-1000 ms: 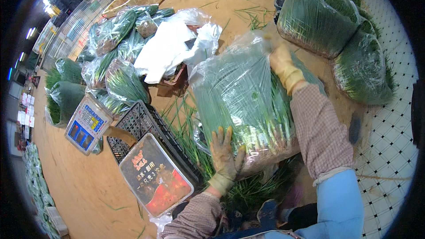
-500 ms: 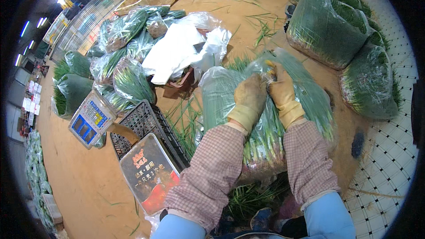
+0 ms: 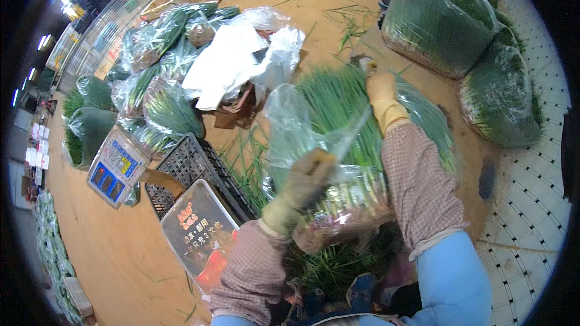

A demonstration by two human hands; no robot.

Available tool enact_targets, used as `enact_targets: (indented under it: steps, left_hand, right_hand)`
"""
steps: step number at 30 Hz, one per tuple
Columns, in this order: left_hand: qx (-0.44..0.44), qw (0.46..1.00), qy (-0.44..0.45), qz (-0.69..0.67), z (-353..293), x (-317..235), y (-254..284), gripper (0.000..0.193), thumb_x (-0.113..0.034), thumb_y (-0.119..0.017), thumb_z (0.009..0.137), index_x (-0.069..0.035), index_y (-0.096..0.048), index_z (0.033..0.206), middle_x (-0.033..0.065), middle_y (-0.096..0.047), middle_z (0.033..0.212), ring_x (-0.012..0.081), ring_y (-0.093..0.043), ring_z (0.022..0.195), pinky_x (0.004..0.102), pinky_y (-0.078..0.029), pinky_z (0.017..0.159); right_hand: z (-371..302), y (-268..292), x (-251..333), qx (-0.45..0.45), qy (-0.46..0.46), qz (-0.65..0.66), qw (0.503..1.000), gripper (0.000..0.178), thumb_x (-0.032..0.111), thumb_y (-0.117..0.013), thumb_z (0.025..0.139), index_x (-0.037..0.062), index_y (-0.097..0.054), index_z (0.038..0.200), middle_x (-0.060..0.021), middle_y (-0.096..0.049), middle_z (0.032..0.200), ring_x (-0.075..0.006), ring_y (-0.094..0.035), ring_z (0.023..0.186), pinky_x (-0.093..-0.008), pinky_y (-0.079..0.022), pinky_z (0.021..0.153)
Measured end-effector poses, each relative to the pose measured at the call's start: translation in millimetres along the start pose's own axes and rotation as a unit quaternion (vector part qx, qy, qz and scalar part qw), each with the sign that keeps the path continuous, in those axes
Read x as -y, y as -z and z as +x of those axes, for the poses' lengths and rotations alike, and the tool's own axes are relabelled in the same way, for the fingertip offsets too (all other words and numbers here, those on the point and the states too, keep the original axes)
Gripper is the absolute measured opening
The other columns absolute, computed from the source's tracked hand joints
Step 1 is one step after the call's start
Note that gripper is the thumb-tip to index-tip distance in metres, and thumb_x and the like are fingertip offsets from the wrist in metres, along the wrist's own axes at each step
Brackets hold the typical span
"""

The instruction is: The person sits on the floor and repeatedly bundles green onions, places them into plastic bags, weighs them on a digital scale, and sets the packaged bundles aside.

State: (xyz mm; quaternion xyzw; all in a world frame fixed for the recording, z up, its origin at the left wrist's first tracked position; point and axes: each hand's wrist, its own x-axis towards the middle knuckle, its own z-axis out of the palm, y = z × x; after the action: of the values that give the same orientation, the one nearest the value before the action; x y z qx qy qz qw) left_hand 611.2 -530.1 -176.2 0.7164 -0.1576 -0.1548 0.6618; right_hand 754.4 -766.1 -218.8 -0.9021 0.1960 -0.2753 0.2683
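At near left stood a lettered platform scale point(image 3: 196, 232); left hand point(image 3: 304, 186) gripped plastic bag point(image 3: 287, 116) over scallions point(image 3: 337, 93); grip of right hand point(image 3: 383, 93) was unclear.

The middle of the frame is brightly lit, while the upper left falls off into a dim background where small lamps point(image 3: 42, 42) burn out to white. A white plastic sheet point(image 3: 223, 66), left of upper centre, is overexposed, its folds nearly lost. Highlights glint on the clear bag point(image 3: 284, 111) at centre. Shadow darkens the loose greens point(image 3: 338, 267) at lower centre. Motion blur smears the gloved left hand point(image 3: 305, 187) and softens the fingertips of the right hand point(image 3: 382, 92). The tiled floor point(image 3: 513, 223) bows along the right rim; black fills the corners.
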Motion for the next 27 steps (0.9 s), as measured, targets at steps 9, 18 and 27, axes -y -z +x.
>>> enact_targets:
  steps: [9,18,27]
  left_hand:
    - [-0.164,0.985,0.01,0.059,-15.8,-18.0,14.4,0.017,-0.016,-0.056,0.082,0.0,-0.053,0.076,0.0071,-0.053,0.072,0.0179,-0.048,0.063,0.0277,-0.04,0.059]
    - [-0.086,0.982,-0.136,0.094,15.5,-50.5,-6.6,0.018,-0.015,-0.046,0.087,-0.002,-0.054,0.096,0.0069,-0.055,0.084,0.0127,-0.049,0.078,0.0251,-0.04,0.071]
    - [-0.071,0.994,-0.077,-0.039,43.3,-25.9,-24.7,0.02,-0.022,-0.04,0.089,-0.004,-0.045,0.084,0.0049,-0.047,0.067,0.0121,-0.045,0.059,0.0265,-0.039,0.056]
  right_hand:
    - [104.3,186.4,-150.4,-0.125,-0.109,0.023,0.986,0.025,0.02,-0.049,0.08,0.0063,-0.057,0.1,-0.0143,-0.061,0.093,-0.0266,-0.058,0.087,-0.0343,-0.045,0.073]
    - [-39.8,171.7,17.8,0.158,0.295,0.048,0.941,0.056,0.019,-0.069,0.066,0.0084,-0.047,0.116,-0.0135,-0.048,0.115,-0.028,-0.042,0.111,-0.0358,-0.033,0.095]
    - [-87.8,92.5,37.1,0.192,0.209,0.143,0.948,0.014,0.016,-0.058,0.074,0.0055,-0.057,0.083,-0.0149,-0.058,0.075,-0.0325,-0.056,0.072,-0.0357,-0.044,0.06]
